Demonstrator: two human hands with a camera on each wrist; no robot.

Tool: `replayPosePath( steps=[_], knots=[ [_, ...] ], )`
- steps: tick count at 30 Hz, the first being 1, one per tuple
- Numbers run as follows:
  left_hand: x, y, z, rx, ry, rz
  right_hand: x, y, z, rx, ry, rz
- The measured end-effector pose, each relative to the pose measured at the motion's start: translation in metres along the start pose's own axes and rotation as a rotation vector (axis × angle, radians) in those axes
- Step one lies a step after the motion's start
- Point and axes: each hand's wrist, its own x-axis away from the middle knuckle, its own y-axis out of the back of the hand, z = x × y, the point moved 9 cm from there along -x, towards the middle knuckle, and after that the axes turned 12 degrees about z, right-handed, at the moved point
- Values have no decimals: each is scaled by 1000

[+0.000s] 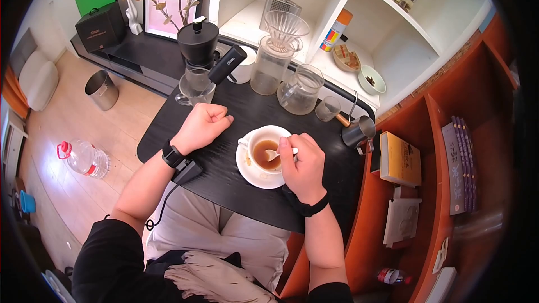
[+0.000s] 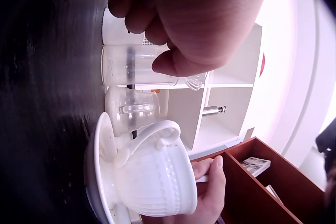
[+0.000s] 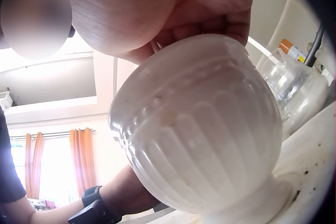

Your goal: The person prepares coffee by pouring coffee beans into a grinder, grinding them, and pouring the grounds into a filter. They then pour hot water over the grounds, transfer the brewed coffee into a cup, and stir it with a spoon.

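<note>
A white cup [image 1: 254, 164] of brown liquid stands on a white saucer [image 1: 257, 180] on the black table. My right hand [image 1: 304, 169] pinches the handle of a white spoon [image 1: 272, 155] whose bowl dips into the liquid. In the right wrist view, the fluted cup [image 3: 199, 124] covers much of my right hand's fingers. Left of the cup, my left hand [image 1: 203, 127] is held with curled fingers, holding nothing. The left wrist view shows the cup [image 2: 157, 176] with its handle toward my left hand [image 2: 194, 19].
Behind the cup stand a black grinder [image 1: 197, 42], a glass mug [image 1: 196, 86], a dripper on a glass vessel [image 1: 266, 70], a glass server [image 1: 301, 90], a small glass [image 1: 328, 109] and a metal pitcher [image 1: 358, 132]. A brown shelf [image 1: 365, 213] borders the table's right.
</note>
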Motion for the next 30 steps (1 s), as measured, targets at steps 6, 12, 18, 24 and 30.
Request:
replayPosePath(
  steps=[6,12,18,24,30],
  knots=[
    [0,1,-3,-25,-1,-3,-1,1,9,2,8,17],
    [3,2,-15,-65,4,4,-2,-3,17,7,39,59],
    [4,0,-20,-51,-32,26,-2,-4,15,3,22,57],
    [5,1,-21,-42,-33,22,0,-4,7,21,-8,91],
    [3,2,-14,-39,-44,4,1,-5,0,6,-69,39]
  ],
)
